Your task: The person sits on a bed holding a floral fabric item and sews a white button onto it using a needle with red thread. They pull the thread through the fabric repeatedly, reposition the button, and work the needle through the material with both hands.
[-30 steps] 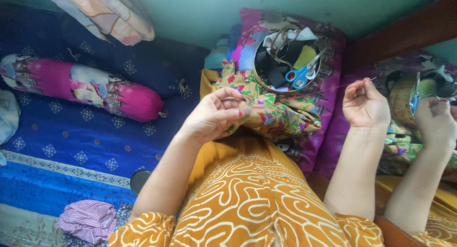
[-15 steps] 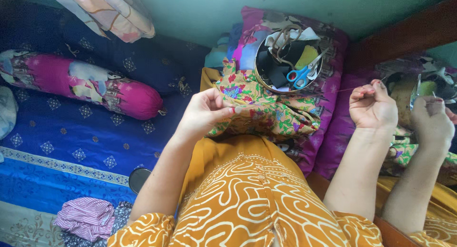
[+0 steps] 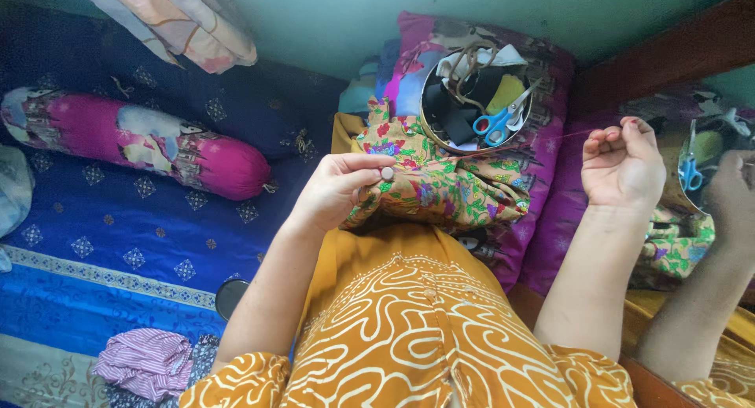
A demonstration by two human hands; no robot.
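Observation:
My left hand [image 3: 338, 189] pinches a small pale button against a colourful floral cloth [image 3: 440, 184] that lies over my lap. My right hand [image 3: 623, 163] is raised to the right, fingers closed on a thin thread that stretches back toward the cloth; a needle is too small to make out. A round container [image 3: 472, 101] with blue-handled scissors [image 3: 497, 123] and cloth scraps sits just beyond the floral cloth on a purple pillow [image 3: 543, 196].
A pink bolster [image 3: 141, 141] lies on the blue patterned bedsheet [image 3: 118, 243] at left. A striped cloth bundle [image 3: 145, 361] is at lower left. A mirror [image 3: 700, 219] on the right reflects my arm and the scissors. A folded blanket [image 3: 181, 23] hangs at top.
My right hand has drawn the thread farther out to the right and slightly up. My left hand has stayed on the cloth, holding the button.

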